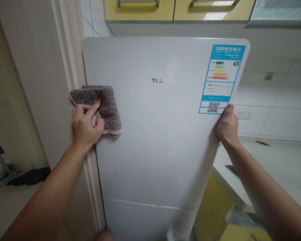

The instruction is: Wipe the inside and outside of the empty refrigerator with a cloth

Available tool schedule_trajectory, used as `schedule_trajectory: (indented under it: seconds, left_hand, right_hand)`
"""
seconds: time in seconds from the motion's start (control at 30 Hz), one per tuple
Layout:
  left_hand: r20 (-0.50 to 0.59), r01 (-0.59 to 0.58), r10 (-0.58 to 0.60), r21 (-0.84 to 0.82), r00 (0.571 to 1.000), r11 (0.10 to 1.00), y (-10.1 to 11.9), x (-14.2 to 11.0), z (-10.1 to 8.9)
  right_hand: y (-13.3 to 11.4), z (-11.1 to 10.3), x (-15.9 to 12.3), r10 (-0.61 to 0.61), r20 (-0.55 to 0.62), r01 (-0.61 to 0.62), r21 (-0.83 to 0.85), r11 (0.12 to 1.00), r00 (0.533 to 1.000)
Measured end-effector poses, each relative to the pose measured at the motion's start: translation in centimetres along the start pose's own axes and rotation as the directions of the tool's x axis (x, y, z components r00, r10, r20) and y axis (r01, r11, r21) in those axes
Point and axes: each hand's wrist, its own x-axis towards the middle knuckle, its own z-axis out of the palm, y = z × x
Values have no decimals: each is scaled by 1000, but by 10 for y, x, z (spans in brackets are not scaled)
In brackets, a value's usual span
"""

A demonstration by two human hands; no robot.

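In front of me stands a light grey refrigerator with a TCL logo and a blue energy label at its upper right. My left hand presses a folded grey-brown cleaning cloth flat against the door's left edge, its fingers bent into the fabric. The cloth partly overlaps the door frame beside the fridge. On the other side, my right hand grips the right edge of the refrigerator, just below the label, thumb on the front; its other fingers are mostly hidden behind the edge.
A pale door frame stands close along the fridge's left side. Yellow cabinets hang above. To the right is a white countertop with a small red object and a wall socket. A black bag-like item lies at lower left.
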Motion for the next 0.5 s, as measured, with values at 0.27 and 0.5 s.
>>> schedule_trajectory:
  seconds: [0.27, 0.5]
  left_hand:
    - [296, -315, 235, 260, 926, 913, -16, 14, -37]
    - [172, -147, 102, 275, 980, 950, 29, 6, -30]
  right_hand:
    - [-4, -1, 0, 33, -29, -34, -20, 999, 999]
    - [-1, 0, 0, -17, -30, 17, 0, 1000, 999]
